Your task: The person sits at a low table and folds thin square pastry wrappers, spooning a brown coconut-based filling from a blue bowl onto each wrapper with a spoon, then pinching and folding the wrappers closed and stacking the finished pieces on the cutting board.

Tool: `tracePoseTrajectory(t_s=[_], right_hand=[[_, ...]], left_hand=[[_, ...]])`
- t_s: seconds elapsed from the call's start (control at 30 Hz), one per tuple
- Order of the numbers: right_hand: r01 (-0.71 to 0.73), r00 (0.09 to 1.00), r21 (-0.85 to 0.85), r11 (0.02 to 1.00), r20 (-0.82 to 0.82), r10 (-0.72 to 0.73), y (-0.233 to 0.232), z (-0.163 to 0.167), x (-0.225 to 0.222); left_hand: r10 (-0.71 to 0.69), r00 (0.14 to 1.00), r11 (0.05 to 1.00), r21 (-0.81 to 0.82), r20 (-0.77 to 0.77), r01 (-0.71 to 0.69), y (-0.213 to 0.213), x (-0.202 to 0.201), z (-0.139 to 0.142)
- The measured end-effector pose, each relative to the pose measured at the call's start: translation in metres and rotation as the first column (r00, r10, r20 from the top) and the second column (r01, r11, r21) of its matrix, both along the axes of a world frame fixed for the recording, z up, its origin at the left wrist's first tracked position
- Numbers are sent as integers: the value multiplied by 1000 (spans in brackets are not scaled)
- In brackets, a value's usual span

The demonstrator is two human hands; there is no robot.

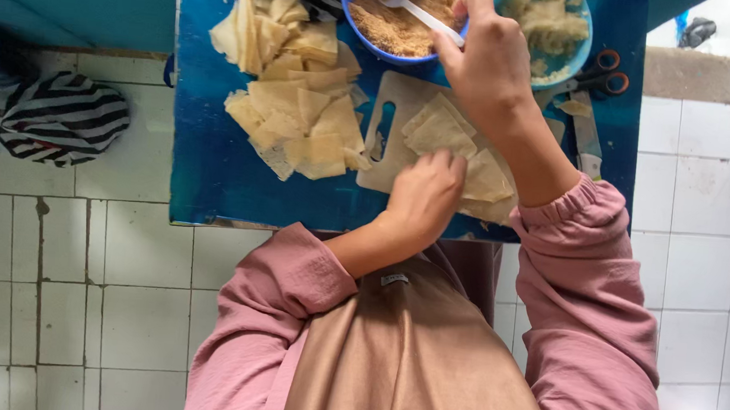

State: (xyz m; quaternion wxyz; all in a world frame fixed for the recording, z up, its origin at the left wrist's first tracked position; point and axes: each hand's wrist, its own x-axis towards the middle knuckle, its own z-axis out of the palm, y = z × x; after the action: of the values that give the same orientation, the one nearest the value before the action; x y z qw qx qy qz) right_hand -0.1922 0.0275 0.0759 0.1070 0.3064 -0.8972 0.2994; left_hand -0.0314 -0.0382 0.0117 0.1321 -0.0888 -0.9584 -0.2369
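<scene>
- Right hand (485,63): fingers closed on the handle of a white plastic spoon (411,7), reaching over the far edge of the board
- White plastic spoon: bowl end resting in brown crumbs inside a blue bowl (369,40) at the top of the table
- Left hand (425,197): palm down, fingers flat and pressed on a pale dough sheet (444,133); grips nothing
- Pale dough sheet: lies on a light cutting board (388,137), overlapped by further sheets towards the right
- Pile of cut dough squares (295,95): heaped left of the board, on the blue table (211,176)
- Light blue bowl (561,30): just right of the blue bowl, holds a pale lumpy filling
- Scissors (605,72) and knife (587,140): at the table's right edge, beside the forearm
- Striped cloth (51,115): on the tiled floor, left of the table
</scene>
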Motion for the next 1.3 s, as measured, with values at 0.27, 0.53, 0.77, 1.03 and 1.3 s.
tracePoseTrajectory(t_s=[0.27, 0.53, 0.77, 1.03, 1.3], right_hand=[[-96, 986, -314, 945, 102, 134, -31, 11, -10], [-148, 959, -462, 875, 149, 241, -44, -16, -20], [-10, 918, -725, 688, 266, 294, -15, -33, -40], [-88, 949, -594, 799, 193, 248, 7, -35, -22], [34, 903, -674, 738, 337, 266, 12, -27, -17]], left_hand=[[-133, 991, 936, 332, 30, 115, -1, -2, 2], [-203, 979, 872, 460, 34, 165, -12, -2, 0], [-198, 980, 851, 499, 17, 164, -13, -3, -4], [-174, 985, 859, 490, 1, 152, -10, 1, -5], [-161, 987, 847, 515, 8, 134, -11, 3, -3]])
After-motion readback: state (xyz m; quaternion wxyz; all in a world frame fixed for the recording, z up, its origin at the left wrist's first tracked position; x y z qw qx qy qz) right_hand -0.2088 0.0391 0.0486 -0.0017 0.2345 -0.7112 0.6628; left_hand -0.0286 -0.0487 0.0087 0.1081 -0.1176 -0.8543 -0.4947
